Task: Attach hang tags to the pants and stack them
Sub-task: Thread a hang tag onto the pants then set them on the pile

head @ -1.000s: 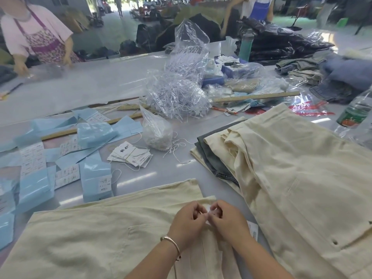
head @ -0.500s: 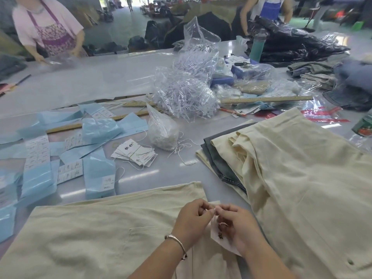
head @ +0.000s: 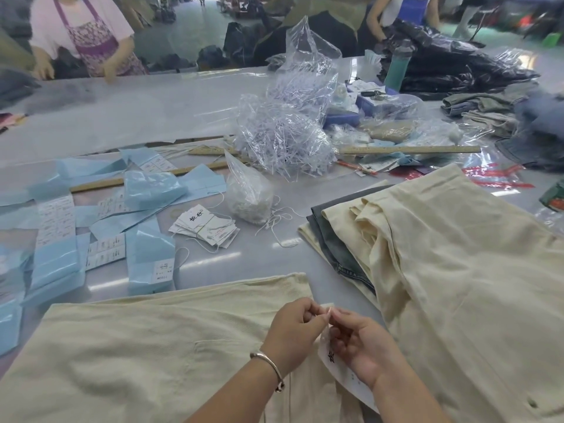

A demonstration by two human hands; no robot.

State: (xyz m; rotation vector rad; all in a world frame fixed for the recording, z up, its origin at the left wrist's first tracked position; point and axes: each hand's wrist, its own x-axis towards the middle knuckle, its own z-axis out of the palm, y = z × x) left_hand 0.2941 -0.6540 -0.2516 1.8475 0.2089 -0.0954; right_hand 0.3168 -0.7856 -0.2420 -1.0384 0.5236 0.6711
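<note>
Left hand (head: 294, 326) and right hand (head: 361, 346): fingertips pinching a white loop at the top of a hang tag (head: 341, 369), white card, black print, over cream woven pants (head: 152, 355) laid flat. Right: stack of pants (head: 457, 270), cream over grey. Beyond: bundled tags (head: 206, 225), bagged strings (head: 250, 193).
</note>
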